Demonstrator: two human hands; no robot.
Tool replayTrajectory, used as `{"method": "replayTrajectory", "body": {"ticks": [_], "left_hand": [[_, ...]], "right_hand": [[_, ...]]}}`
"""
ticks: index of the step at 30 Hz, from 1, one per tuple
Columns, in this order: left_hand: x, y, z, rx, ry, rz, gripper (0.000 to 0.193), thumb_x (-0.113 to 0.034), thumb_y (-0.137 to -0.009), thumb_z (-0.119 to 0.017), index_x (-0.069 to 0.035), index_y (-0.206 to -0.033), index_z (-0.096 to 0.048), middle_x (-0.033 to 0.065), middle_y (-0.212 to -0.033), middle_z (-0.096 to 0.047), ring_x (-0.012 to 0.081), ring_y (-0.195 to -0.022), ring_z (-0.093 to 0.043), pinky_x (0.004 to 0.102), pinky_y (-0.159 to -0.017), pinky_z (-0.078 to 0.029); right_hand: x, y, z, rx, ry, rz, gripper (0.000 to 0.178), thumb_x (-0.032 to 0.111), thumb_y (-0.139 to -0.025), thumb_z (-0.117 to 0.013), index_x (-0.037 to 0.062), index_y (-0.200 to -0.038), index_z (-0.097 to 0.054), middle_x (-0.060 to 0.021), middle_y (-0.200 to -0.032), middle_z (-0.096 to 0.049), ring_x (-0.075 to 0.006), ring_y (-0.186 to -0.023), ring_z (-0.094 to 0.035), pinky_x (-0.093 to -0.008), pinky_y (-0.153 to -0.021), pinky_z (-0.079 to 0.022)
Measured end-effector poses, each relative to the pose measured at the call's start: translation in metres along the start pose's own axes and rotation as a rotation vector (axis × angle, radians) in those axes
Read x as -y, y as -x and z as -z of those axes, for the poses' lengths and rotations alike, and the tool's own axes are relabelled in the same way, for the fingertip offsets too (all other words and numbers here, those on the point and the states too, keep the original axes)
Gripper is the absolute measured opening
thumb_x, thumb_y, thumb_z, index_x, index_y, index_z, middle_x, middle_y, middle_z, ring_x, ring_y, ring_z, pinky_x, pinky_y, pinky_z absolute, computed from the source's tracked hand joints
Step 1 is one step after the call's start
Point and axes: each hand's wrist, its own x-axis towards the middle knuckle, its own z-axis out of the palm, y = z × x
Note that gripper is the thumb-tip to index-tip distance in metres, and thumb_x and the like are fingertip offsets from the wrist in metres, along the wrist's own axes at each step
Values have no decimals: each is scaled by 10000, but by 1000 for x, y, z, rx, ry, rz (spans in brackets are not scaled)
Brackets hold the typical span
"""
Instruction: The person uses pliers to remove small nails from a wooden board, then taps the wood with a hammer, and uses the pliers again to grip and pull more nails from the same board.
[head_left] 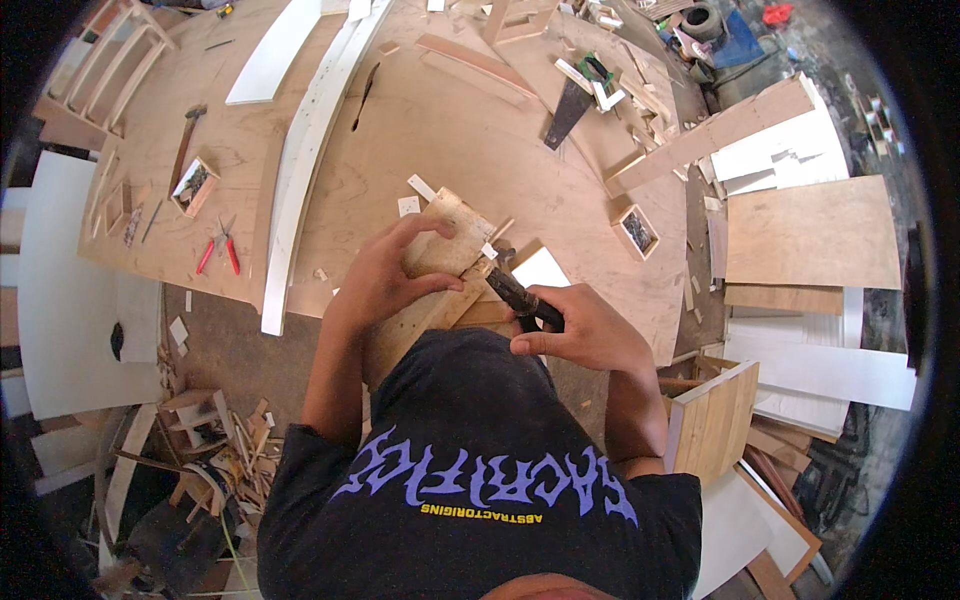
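On the near edge of the big plywood worktable, a small pale wooden board (455,222) lies at a slant in front of me. My left hand (395,265) is at its left side, with thumb and fingers spread apart and fingertips over the board. My right hand (580,325) is closed round the dark handles of a pair of pliers (512,292). The pliers' head is at the board's right corner, beside a small white scrap (489,251); whether the jaws touch anything is too small to tell. A longer wooden strip (405,325) lies below my left hand.
Red-handled pliers (220,248), a hammer (187,140) and a nail box (194,187) lie left on the worktable (400,140). A long white strip (315,140) crosses it. At right are another nail box (636,232) and a handsaw (568,115). Boards (810,232) stack beyond the right edge.
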Motion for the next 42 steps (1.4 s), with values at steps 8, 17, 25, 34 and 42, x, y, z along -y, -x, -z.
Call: {"method": "replayTrajectory", "body": {"ticks": [8,17,25,34,42], "left_hand": [[1,3,-1,29,-35,19,597,-261,-709,-906,-109,-1206,-612,110,-1185,-692,324,-1135,-655,412,-958,-506],[2,12,-2,80,-145,-66,628,-378,-707,-903,-123,-1215,-637,192,-1456,-494,390,-1285,-552,463,-1006,-488],[10,23,-34,-49,127,-278,521,-378,-714,-888,-174,-1164,-725,205,-1586,-328,402,-1495,-298,505,-1196,-294],[-13,12,-29,2,56,-355,319,-242,-705,-886,-128,-970,-750,217,-1565,-324,427,-1429,-371,492,-1141,-358],[-18,20,-37,-97,-28,-217,304,-282,-731,-866,-114,-954,-744,220,-1471,-388,402,-1342,-463,465,-1048,-441]], "right_hand": [[-7,4,-6,-10,59,34,407,420,-882,-767,39,-1000,-687,-71,-738,-676,-176,-656,-621,-321,-639,-469],[-10,10,-17,-71,338,147,384,386,-990,-625,52,-1181,-609,-213,-878,-662,-385,-821,-656,-470,-729,-502],[12,17,-8,242,-51,14,446,397,-1019,-588,65,-1315,-576,-154,-941,-690,-282,-873,-672,-407,-799,-520],[4,22,-8,207,-79,-19,390,383,-1000,-624,20,-1140,-587,-142,-866,-653,-273,-771,-638,-394,-705,-493],[2,27,-37,-455,543,87,294,268,-949,-704,12,-980,-561,-208,-838,-614,-356,-738,-596,-420,-681,-460]]}}
